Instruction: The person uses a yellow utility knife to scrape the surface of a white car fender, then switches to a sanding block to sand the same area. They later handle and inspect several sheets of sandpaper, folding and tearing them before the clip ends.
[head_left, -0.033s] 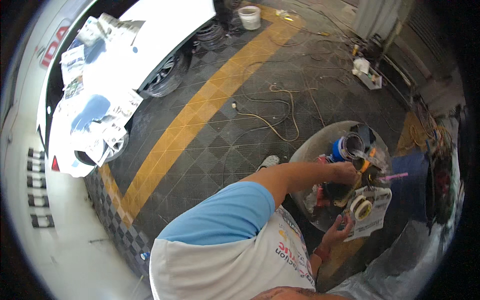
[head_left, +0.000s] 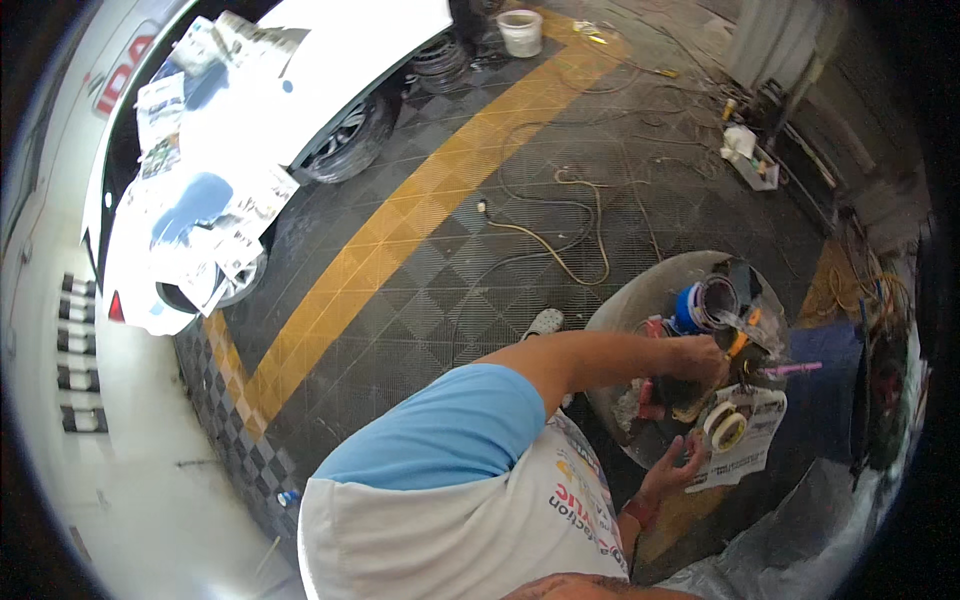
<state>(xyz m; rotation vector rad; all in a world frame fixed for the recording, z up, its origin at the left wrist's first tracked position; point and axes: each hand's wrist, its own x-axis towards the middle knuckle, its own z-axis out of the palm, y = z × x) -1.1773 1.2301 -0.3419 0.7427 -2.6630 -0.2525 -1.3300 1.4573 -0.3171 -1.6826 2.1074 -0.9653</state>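
Observation:
My left hand (head_left: 703,361), at the end of a bare forearm from a blue sleeve, is over a round grey table top (head_left: 632,310). Its fingers look closed; what they hold, if anything, is hidden. Right beside it are an orange-handled tool (head_left: 738,344) and an open blue can (head_left: 697,306). My right hand (head_left: 682,462), with a red wristband, is palm up at the table's near edge, fingers apart and slightly curled. Rolls of masking tape (head_left: 724,428) lie close to its fingertips on a sheet of newspaper (head_left: 755,450).
Red objects (head_left: 652,395) and a pink stick (head_left: 792,370) are on or by the table. A white car (head_left: 350,40) partly covered with newspaper stands at the left. Hoses and cables (head_left: 560,262) cross the tiled floor. A white bucket (head_left: 520,35) stands far off.
My left hand has shifted slightly right and stays beside the orange-handled tool. My right hand's fingers have drawn slightly together near the tape rolls. The whole view has tilted a little.

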